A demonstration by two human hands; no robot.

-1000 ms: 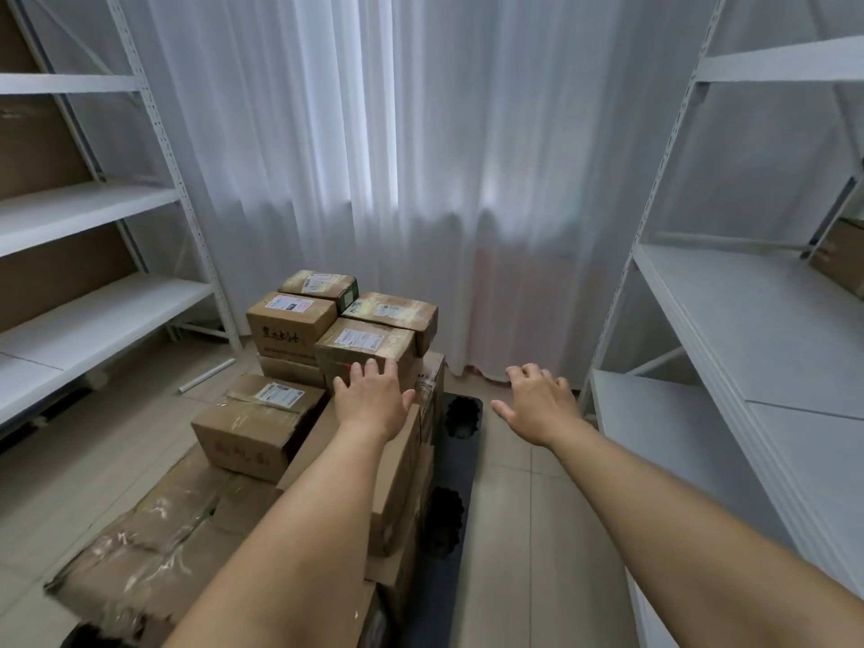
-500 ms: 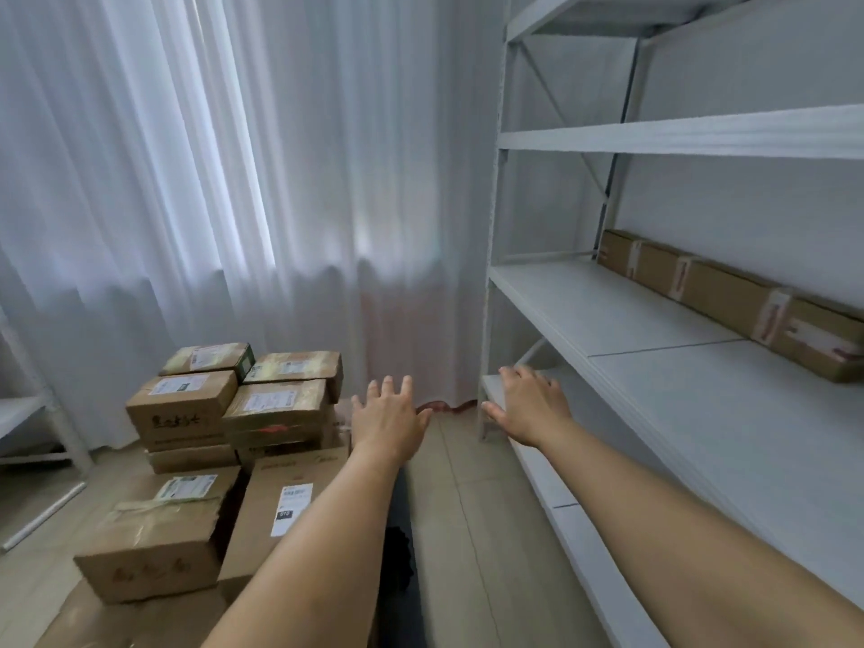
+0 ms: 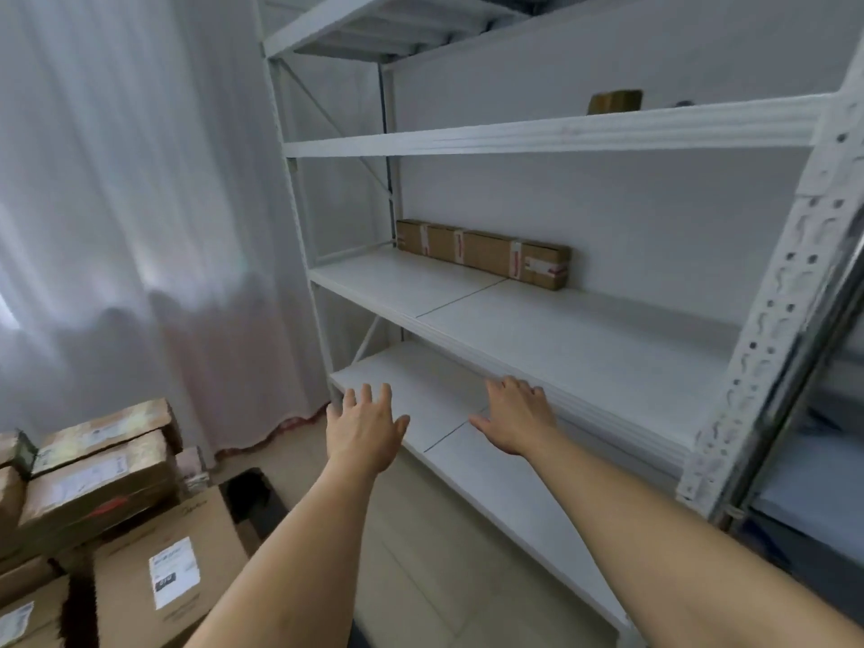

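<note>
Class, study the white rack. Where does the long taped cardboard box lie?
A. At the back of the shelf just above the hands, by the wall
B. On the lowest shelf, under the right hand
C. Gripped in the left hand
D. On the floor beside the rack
A: the long cardboard box lies along the back of the shelf above the hands, while the left hand and the right hand hold nothing, fingers spread.

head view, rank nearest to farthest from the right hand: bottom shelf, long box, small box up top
1. bottom shelf, directly below the right hand
2. long box, one level up, against the back wall
3. small box, two levels up, highest and to the right
</note>
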